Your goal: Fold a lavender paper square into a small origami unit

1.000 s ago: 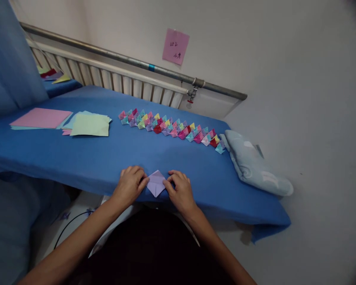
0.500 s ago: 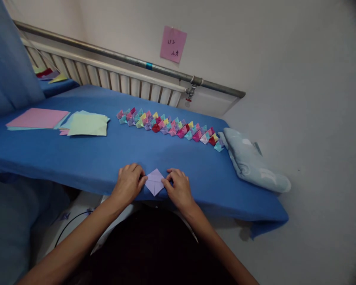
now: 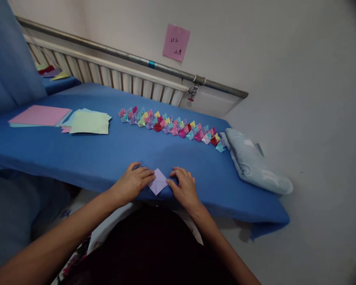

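Head view showed a small purple paper (image 3: 158, 185) on the blue-covered counter (image 3: 86, 158), close to the near edge and about midway along it. It lay turned like a diamond, one corner toward the near edge and one toward the far edge, with crease or fold lines across its face.

Both hands were at the paper, apart from each other on opposite sides. The left hand (image 3: 132, 183) had its fingers laid over the paper's left corner. The right hand (image 3: 184, 190) was bent, its thumb at the right corner and its other fingers curled above. Whether either hand gripped the paper or only pressed it could not be told.

Toward the far edge, a band of small folded pieces (image 3: 174, 131), in pink, red, yellow, purple and turquoise, ran slantwise to the blanket (image 3: 250, 160), which lay folded at the counter's right end. Near the left end were two piles side by side: the pink sheets (image 3: 41, 115), with blue showing beneath, and the green sheets (image 3: 90, 122), with blue and pink under them.

Behind the far edge stood the radiator (image 3: 116, 78), with a metal pipe (image 3: 106, 48) above it. A pink note (image 3: 176, 45) with handwriting was stuck to the wall (image 3: 269, 79).
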Tool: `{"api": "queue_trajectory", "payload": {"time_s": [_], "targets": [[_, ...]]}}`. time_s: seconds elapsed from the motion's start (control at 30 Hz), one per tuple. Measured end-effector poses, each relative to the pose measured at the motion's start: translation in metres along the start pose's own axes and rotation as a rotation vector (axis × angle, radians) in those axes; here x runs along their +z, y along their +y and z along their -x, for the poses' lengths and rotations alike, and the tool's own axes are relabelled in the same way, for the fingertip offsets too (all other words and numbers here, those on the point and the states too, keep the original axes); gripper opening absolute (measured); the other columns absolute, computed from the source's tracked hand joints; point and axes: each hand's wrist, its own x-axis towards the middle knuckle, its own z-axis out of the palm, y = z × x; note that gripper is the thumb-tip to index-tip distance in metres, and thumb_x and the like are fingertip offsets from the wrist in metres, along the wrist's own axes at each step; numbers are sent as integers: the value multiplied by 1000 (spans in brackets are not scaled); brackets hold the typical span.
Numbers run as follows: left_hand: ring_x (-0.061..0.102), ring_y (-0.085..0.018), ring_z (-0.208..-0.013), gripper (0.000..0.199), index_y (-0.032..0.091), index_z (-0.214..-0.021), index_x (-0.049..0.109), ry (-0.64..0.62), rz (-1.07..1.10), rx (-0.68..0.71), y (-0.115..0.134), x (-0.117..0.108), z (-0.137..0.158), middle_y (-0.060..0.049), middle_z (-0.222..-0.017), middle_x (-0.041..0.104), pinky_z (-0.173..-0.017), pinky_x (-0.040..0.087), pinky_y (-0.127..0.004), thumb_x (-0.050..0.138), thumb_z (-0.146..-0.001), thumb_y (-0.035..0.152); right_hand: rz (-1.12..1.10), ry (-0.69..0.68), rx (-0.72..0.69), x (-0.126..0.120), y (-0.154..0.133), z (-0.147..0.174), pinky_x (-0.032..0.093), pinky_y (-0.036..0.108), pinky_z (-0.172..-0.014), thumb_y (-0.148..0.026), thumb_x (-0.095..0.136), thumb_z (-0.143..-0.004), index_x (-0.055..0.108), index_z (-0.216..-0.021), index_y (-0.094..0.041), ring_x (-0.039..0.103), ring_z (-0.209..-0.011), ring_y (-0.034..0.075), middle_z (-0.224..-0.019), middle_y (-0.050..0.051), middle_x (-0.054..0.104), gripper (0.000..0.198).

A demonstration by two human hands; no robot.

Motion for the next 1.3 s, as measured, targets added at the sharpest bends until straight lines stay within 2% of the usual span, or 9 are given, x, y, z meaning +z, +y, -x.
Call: {"api": "queue_trajectory", "payload": {"time_s": [0.1,0.17,0.23,0.4,0.57,0.7,0.83,1.03,1.3], "targets": [[58,-22,-107,32,23,-114,61,13,-18,3,1,-2,1,-7,-118,67,-99,30,-49,40,-92,11,37,18,-197,-3,-9,4,31,42,-90,-12,54,-82,61,-94,-23,49,-111,26,-120,7,61,19],[58,-22,-107,30,23,-112,61,29,-21,0,2,-3,0,-6,-116,67,-98,31,-48,42,-92,12,-3,-78,-344,-2,-15,5,31,38,-89,-8,50,-83,61,-95,-24,53,-104,22,-110,3,66,23],[57,-22,-107,28,24,-109,62,35,-16,4,3,-4,-1,-5,-114,68,-97,32,-46,43,-92,14,-51,-174,-396,0,-16,6,32,36,-86,-7,49,-84,61,-94,-24,56,-97,19,-101,1,68,24],[58,-20,-103,27,22,-105,63,10,48,15,2,-8,1,-5,-109,69,-99,30,-45,42,-91,12,-81,-208,-372,1,-14,7,32,34,-85,-16,53,-85,62,-95,-24,56,-98,19,-102,1,68,16],[55,-22,-112,33,21,-113,60,-16,131,-32,2,-16,8,-6,-120,65,-100,29,-45,45,-85,10,-45,-208,-353,-1,-17,6,31,34,-85,-17,61,-77,63,-100,-24,55,-98,20,-105,2,67,24],[55,-22,-112,26,20,-107,61,-27,196,-67,2,-21,7,-6,-119,66,-97,31,-42,48,-85,17,-44,-182,-318,4,-18,4,31,32,-81,-20,60,-82,64,-98,-24,54,-93,19,-99,2,68,18],[56,-22,-109,17,20,-99,61,-8,221,-89,0,-20,6,-6,-115,67,-96,32,-42,53,-86,27,-12,-149,-297,11,-17,2,31,31,-77,-21,60,-84,66,-96,-24,54,-89,18,-94,1,67,13],[58,-21,-105,14,21,-95,61,32,237,-102,1,-16,5,-4,-112,68,-94,33,-41,56,-84,26,-7,-118,-279,14,-17,1,30,30,-76,-19,56,-89,68,-88,-25,54,-86,16,-91,0,67,13],[59,-20,-102,13,21,-94,63,89,228,-100,0,-13,5,-4,-108,69,-91,35,-39,53,-89,28,-26,-98,-258,17,-17,1,29,30,-76,-16,61,-84,67,-88,-26,55,-88,16,-94,-1,66,12]]}}
